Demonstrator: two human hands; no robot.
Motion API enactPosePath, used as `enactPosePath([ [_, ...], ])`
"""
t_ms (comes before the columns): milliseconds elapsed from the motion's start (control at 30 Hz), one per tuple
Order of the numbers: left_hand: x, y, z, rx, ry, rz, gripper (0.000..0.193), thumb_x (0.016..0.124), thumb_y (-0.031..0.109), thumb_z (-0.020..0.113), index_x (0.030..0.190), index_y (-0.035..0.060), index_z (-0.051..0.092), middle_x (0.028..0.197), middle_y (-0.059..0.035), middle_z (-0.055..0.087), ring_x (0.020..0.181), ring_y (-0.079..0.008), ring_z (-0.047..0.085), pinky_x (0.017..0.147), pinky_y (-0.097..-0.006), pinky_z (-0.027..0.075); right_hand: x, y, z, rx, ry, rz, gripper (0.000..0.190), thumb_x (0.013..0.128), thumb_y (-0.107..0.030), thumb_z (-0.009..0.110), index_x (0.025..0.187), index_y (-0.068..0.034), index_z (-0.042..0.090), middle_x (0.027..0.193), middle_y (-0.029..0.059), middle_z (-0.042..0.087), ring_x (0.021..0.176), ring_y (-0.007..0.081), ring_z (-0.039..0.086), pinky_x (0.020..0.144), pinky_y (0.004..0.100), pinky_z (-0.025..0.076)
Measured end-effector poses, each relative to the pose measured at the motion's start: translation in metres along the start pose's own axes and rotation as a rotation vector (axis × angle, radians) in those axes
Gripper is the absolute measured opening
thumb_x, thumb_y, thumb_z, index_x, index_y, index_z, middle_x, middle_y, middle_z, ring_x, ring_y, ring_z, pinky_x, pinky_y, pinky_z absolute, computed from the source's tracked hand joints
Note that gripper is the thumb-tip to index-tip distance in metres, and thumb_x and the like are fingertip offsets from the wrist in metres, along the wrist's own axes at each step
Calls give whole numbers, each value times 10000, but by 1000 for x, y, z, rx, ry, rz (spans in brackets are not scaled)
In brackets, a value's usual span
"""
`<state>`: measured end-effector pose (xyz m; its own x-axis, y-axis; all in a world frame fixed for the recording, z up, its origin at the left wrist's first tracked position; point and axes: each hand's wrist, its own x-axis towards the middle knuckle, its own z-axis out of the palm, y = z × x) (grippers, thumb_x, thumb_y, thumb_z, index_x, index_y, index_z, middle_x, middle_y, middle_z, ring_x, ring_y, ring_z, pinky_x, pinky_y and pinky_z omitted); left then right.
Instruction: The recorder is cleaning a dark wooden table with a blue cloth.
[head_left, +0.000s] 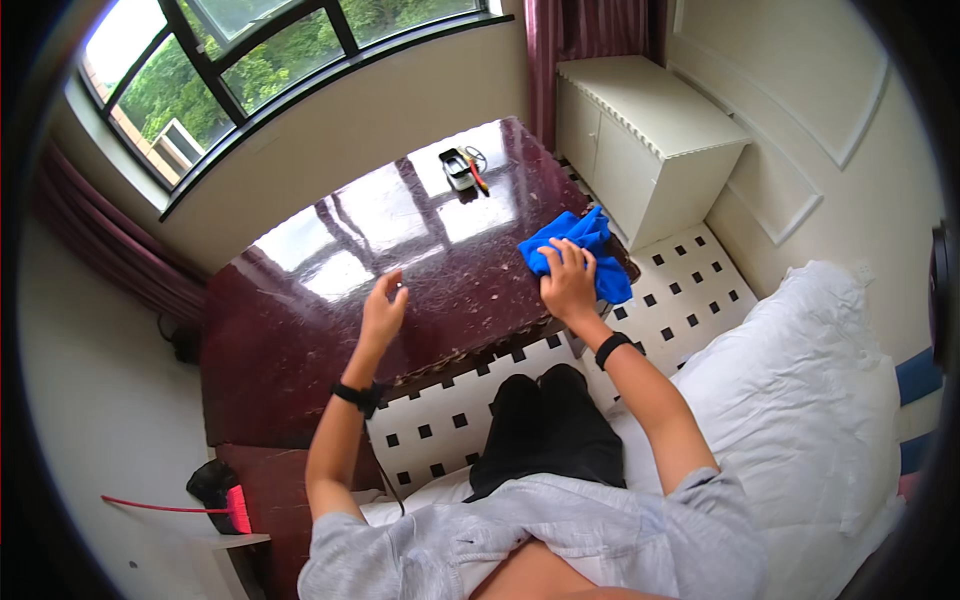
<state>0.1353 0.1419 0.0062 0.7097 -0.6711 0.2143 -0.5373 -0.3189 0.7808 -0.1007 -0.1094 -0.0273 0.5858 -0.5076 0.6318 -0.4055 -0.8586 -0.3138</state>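
A crumpled blue cloth (611, 244) lies at the right end of a glossy dark red wooden table (480, 300). My right hand (568, 281) is on the cloth with its fingers curled into the near left part of it. Part of the cloth is hidden under my palm. My left hand (384, 311) is held at the table's near side, empty, with thumb and fingers apart. Whether it touches the tabletop, I cannot tell. Scratches and pale specks mark the wood between my hands, and light from the window reflects beyond them.
Towards the far edge stands a small black and white container (456, 171) with a red-handled tool (478, 178) against it. A white cabinet (645, 127) is beyond the table's right end. White bedding (787, 397) lies to my right. A red brush (238, 508) is at lower left.
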Motion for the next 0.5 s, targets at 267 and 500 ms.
enactPosePath([
  [267,-176,10,-29,75,130,-23,545,868,63,621,1370,12,414,1340,-211,518,1251,-303,511,1051,-367,388,-12,-87,8,833,-216,101,319,880,-186,533,1171,-54,555,1131,193,614,1087,394,557,908,458,432],
  [500,-171,38,-54,-363,323,-35,286,955,175,564,1166,-17,588,971,-88,660,855,-126,618,776,-270,515,-33,-239,-86,1050,-300,-504,348,826,-112,658,1156,-84,553,964,141,622,808,349,654,660,393,540],
])
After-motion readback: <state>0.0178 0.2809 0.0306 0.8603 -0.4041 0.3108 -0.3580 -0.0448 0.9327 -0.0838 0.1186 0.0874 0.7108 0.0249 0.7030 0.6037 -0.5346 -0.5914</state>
